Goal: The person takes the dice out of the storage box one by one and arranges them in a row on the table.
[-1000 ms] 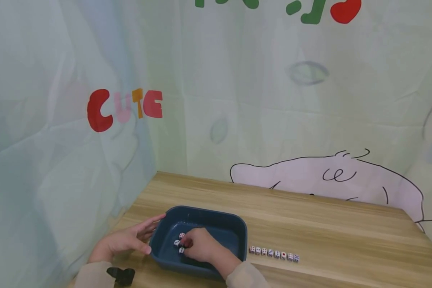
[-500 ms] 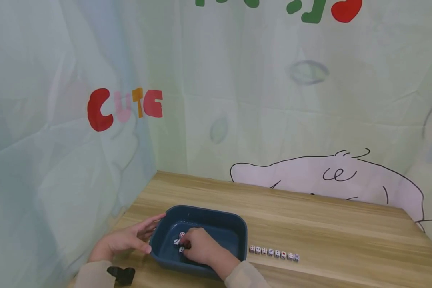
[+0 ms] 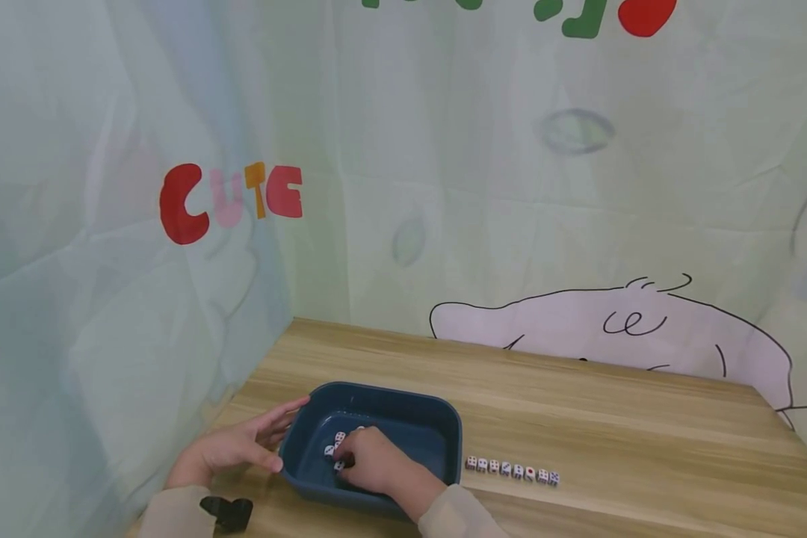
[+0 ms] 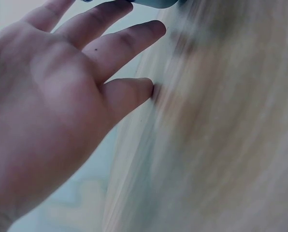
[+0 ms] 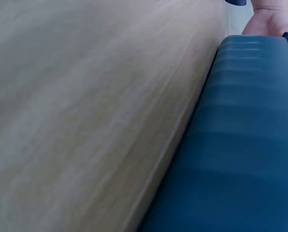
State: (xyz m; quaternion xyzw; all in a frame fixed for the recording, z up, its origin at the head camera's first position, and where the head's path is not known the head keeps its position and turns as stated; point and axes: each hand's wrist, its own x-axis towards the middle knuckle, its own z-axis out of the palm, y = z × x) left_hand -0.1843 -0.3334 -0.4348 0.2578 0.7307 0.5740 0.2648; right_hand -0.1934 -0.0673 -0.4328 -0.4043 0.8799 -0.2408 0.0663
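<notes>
A dark blue rectangular box stands on the wooden table. Against its left end rests my left hand, thumb and fingers spread along the rim; the left wrist view shows these fingers extended beside the box. My right hand reaches down inside, fingers bent among small white dice. One die lies just beyond the fingertips, another die to their left, and a third die close to the thumb. Whether the fingertips pinch a die is hidden. In the right wrist view, the box's outer wall blocks sight of the right hand.
Right of the box, several dice form a straight row on the wooden table. A black device sits at the left wrist. Printed cloth walls close off the left and back.
My right fingers shift slightly among the dice in the box, and a bit of white now shows just behind the knuckles. The left hand and the row of dice stay put.
</notes>
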